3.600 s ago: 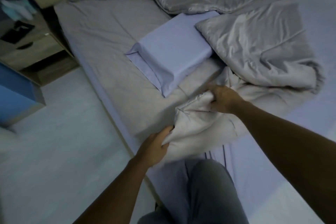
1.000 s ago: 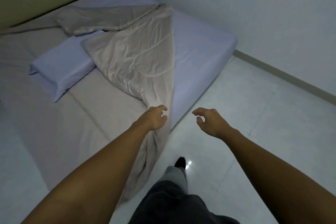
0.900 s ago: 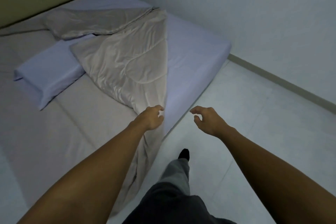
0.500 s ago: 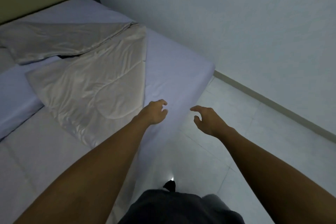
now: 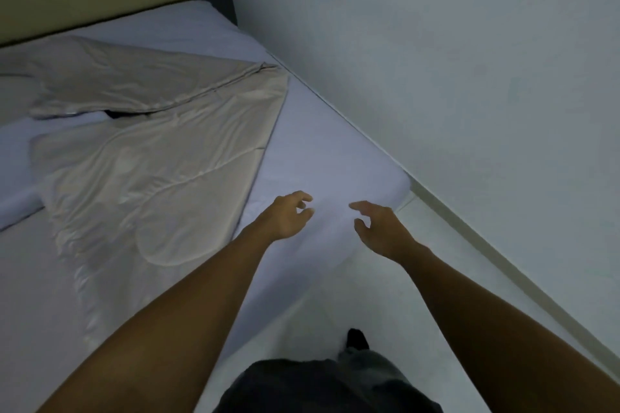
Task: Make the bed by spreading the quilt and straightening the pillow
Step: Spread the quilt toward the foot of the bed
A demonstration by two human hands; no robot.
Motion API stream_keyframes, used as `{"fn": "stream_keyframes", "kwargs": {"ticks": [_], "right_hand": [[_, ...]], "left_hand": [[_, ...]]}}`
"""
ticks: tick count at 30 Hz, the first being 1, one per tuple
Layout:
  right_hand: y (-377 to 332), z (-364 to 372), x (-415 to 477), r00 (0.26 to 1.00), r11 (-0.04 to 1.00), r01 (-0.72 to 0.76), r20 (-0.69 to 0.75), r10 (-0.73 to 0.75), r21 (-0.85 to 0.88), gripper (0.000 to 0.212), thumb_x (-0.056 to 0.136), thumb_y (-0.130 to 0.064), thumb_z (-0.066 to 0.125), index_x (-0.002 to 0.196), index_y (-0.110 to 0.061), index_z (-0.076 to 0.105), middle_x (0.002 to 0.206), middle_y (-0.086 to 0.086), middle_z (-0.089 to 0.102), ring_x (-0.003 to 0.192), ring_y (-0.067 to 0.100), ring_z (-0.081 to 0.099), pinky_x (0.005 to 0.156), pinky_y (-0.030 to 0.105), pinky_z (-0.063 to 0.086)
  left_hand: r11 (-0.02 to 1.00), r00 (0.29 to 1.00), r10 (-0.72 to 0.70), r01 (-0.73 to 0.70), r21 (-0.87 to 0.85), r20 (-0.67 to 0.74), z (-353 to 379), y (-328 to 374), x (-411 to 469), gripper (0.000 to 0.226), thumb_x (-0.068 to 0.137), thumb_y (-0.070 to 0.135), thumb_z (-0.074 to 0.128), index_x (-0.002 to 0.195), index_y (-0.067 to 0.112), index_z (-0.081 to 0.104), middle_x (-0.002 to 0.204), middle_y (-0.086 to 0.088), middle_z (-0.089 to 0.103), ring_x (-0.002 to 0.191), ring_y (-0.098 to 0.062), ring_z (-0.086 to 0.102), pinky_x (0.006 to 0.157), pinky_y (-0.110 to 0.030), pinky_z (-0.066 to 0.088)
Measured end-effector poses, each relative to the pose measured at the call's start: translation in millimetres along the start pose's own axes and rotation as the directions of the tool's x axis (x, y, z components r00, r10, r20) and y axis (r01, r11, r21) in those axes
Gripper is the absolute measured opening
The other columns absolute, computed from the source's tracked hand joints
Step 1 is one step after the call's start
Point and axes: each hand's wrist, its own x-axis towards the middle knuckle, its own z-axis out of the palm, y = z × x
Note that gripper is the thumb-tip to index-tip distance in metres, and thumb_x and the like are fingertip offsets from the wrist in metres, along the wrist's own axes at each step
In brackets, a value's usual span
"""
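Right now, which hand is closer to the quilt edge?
The left hand. It hovers open just right of the beige quilt edge; the right hand, also open, is farther right, over the mattress corner.

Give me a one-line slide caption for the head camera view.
Both hands, left hand and right hand, hover open and empty over the mattress corner, the beige quilt lying half-spread beside them.

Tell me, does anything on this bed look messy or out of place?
Yes. The quilt lies bunched and folded on the left, leaving the sheet by the wall bare. The pillow sits partly under it. Both hands are empty.
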Motion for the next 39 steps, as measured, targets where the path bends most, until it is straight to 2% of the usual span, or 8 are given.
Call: {"fn": "stream_keyframes", "kwargs": {"ticks": [4, 10, 13, 20, 24, 31, 36, 39], "right_hand": [[16.9, -32.5, 56.5, 1.000, 0.995, -0.002, -0.027, 0.005, 0.102, 0.030, 0.099, -0.013, 0.052, 0.126, -0.013, 0.065, 0.124, 0.003, 0.069, 0.106, 0.011, 0.066, 0.093, 0.013, 0.044], [9.4, -50.4, 154.0, 1.000, 0.985, -0.001, -0.001, 0.001, 0.173, 0.026, 0.099, -0.022, 0.055, 0.119, -0.017, 0.070, 0.119, 0.000, 0.072, 0.109, 0.015, 0.067, 0.096, 0.019, 0.045], [-5.4, -48.7, 202.2, 0.999, 0.945, 0.028, -0.032, -0.018, 0.326, 0.021, 0.095, -0.029, 0.064, 0.113, -0.023, 0.073, 0.105, -0.005, 0.076, 0.099, 0.011, 0.070, 0.097, 0.036, 0.054], [-65.7, -18.1, 283.2, 0.992, 0.846, 0.058, 0.064, -0.108, 0.530, 0.018, 0.094, -0.008, 0.064, 0.102, -0.020, 0.075, 0.095, -0.001, 0.077, 0.088, 0.016, 0.075, 0.089, 0.044, 0.059], [-117.8, 25.7, 334.9, 0.961, 0.867, 0.062, 0.204, -0.185, 0.495, 0.027, 0.093, -0.012, 0.064, 0.088, -0.035, 0.075, 0.092, -0.006, 0.077, 0.091, 0.015, 0.073, 0.092, 0.046, 0.057], [-232.0, 121.0, 442.6, 0.846, 0.859, 0.169, 0.377, -0.378, 0.483, 0.028, 0.089, -0.019, 0.060, 0.090, -0.043, 0.074, 0.095, -0.006, 0.077, 0.094, 0.017, 0.073, 0.092, 0.049, 0.057], [-314.1, 241.1, 525.6, 0.716, 0.814, 0.266, 0.459, -0.525, 0.516, 0.033, 0.094, -0.008, 0.055, 0.093, -0.036, 0.071, 0.091, -0.003, 0.076, 0.091, 0.015, 0.073, 0.092, 0.046, 0.058], [-360.2, 328.5, 558.1, 0.631, 0.794, 0.329, 0.506, -0.588, 0.511, 0.027, 0.095, -0.014, 0.054, 0.095, -0.037, 0.069, 0.097, -0.007, 0.076, 0.096, 0.008, 0.072, 0.094, 0.041, 0.057]], "left_hand": [[0.979, 0.990, -0.058, 0.032, -0.203, -0.127, 3.2, 24.5, 29.6, 0.030, 0.099, 0.033, 0.056, 0.127, 0.025, 0.061, 0.114, 0.006, 0.065, 0.106, -0.013, 0.062, 0.069, -0.013, 0.047], [0.927, 0.961, -0.105, 0.002, -0.374, -0.256, -30.9, 33.6, 84.2, 0.024, 0.098, 0.033, 0.057, 0.120, 0.029, 0.066, 0.111, 0.004, 0.069, 0.103, -0.012, 0.066, 0.080, -0.022, 0.052], [0.872, 0.920, -0.133, -0.068, -0.485, -0.369, -59.8, 30.6, 110.8, 0.021, 0.099, 0.024, 0.057, 0.117, 0.027, 0.067, 0.109, 0.001, 0.072, 0.097, -0.014, 0.069, 0.080, -0.023, 0.052], [0.753, 0.819, -0.310, -0.099, -0.651, -0.483, -122.9, -20.4, 139.6, 0.017, 0.099, 0.021, 0.058, 0.112, 0.026, 0.068, 0.107, 0.002, 0.074, 0.088, -0.012, 0.072, 0.079, -0.022, 0.053], [0.704, 0.713, -0.448, -0.092, -0.705, -0.540, -159.3, -61.1, 135.9, 0.024, 0.100, 0.008, 0.054, 0.120, 0.007, 0.066, 0.108, -0.011, 0.073, 0.085, -0.015, 0.069, 0.069, -0.011, 0.051], [0.618, 0.474, -0.654, -0.114, -0.778, -0.589, -241.7, -176.6, 153.3, 0.025, 0.099, 0.000, 0.051, 0.120, -0.001, 0.065, 0.104, -0.014, 0.071, 0.071, 0.006, 0.065, 0.069, -0.007, 0.048], [0.565, 0.201, -0.785, -0.158, -0.810, -0.587, -289.0, -285.1, 165.2, 0.020, 0.096, 0.010, 0.060, 0.113, 0.008, 0.069, 0.109, -0.009, 0.073, 0.085, -0.007, 0.066, 0.079, -0.013, 0.049], [0.570, 0.102, -0.805, -0.142, -0.809, -0.585, -304.7, -358.0, 170.9, 0.017, 0.096, 0.011, 0.061, 0.110, 0.010, 0.071, 0.109, -0.007, 0.074, 0.095, -0.012, 0.068, 0.088, -0.021, 0.052]]}}
